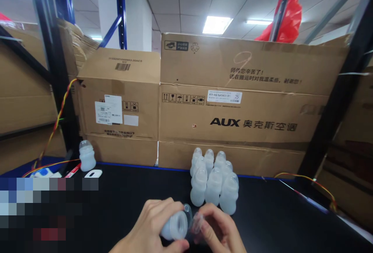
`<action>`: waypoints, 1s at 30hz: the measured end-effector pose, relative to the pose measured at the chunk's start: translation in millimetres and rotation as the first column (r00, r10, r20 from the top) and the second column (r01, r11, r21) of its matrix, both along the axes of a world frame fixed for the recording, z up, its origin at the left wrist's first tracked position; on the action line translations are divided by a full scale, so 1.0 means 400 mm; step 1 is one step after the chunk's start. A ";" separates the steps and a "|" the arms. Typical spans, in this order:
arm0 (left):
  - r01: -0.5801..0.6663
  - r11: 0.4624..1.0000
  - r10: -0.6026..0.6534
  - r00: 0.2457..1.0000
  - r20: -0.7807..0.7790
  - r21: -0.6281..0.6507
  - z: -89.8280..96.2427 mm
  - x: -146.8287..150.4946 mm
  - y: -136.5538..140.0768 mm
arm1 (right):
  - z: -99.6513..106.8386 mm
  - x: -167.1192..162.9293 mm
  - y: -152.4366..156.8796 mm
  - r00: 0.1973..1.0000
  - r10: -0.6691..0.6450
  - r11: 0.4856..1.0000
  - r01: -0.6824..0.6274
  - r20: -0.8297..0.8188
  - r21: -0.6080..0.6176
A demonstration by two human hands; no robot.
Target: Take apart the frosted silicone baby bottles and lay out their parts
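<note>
Translucent bottle (175, 226) in my left hand (151, 227), right hand (215, 229) pinching its clear cap (196, 224); finished cluster (214, 183) already capped.

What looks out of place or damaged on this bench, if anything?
One bottle stands alone at the far left, apart from the cluster of bottles at centre. The large AUX carton behind them is creased and scuffed. The left hand holds a bottle on its side; the right hand is at its cap. Nothing is spilled.
</note>
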State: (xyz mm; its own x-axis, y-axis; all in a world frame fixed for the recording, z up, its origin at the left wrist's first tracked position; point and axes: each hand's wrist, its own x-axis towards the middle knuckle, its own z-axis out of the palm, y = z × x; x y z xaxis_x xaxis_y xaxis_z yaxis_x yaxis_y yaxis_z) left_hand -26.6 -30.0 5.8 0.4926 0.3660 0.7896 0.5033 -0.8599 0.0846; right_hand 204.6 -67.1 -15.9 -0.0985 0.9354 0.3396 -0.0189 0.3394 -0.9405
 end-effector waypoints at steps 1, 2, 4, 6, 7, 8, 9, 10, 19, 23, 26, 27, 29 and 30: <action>-0.022 0.998 0.023 1.000 0.006 -0.056 0.010 -0.004 -0.005 | 0.009 0.004 -0.002 1.000 0.013 1.000 -0.013 0.022 -0.009; -0.027 0.990 0.027 1.000 -0.007 -0.138 0.024 -0.007 -0.010 | 0.018 0.009 -0.003 0.996 0.028 1.000 -0.028 0.081 -0.001; -0.021 0.933 -0.001 0.998 -0.061 -0.359 0.057 -0.005 -0.020 | 0.033 0.017 -0.002 0.969 0.039 0.998 -0.049 0.244 0.033; -0.087 0.856 0.040 0.994 -0.102 -0.509 0.085 0.000 -0.022 | 0.044 0.023 0.000 0.912 0.014 0.995 -0.053 0.411 0.085; -0.139 0.821 0.085 0.989 -0.122 -0.553 0.094 0.003 -0.019 | 0.048 0.024 0.001 0.876 -0.013 0.993 -0.047 0.482 0.112; -0.196 0.790 0.137 0.980 -0.145 -0.581 0.097 0.003 -0.015 | 0.051 0.025 0.002 0.839 -0.043 0.990 -0.037 0.543 0.135; -0.247 0.764 0.181 0.969 -0.171 -0.596 0.096 0.001 -0.010 | 0.053 0.026 0.003 0.799 -0.070 0.988 -0.028 0.598 0.153; -0.285 0.750 0.208 0.958 -0.196 -0.597 0.090 -0.003 -0.004 | 0.055 0.026 0.004 0.760 -0.093 0.986 -0.020 0.643 0.167; -0.317 0.803 0.181 0.936 -0.301 -0.504 0.089 -0.044 0.023 | 0.054 0.010 0.009 0.748 -0.082 0.984 -0.044 0.659 0.171; -0.380 0.777 0.226 0.912 -0.342 -0.501 0.117 -0.051 0.034 | 0.042 0.008 0.006 0.679 -0.085 0.986 -0.050 0.729 0.162; -0.407 0.770 0.226 0.895 -0.385 -0.492 0.126 -0.069 0.044 | 0.025 0.000 0.013 0.640 -0.083 0.979 -0.090 0.764 0.181; -0.417 0.767 0.228 0.888 -0.400 -0.488 0.128 -0.075 0.047 | 0.020 -0.005 0.017 0.631 -0.090 0.975 -0.103 0.770 0.198; -0.442 0.759 0.239 0.872 -0.427 -0.478 0.133 -0.085 0.053 | 0.015 -0.022 0.027 0.620 -0.107 0.966 -0.119 0.777 0.228; -0.456 0.754 0.247 0.864 -0.439 -0.472 0.135 -0.090 0.056 | 0.016 -0.032 0.032 0.616 -0.114 0.964 -0.121 0.780 0.236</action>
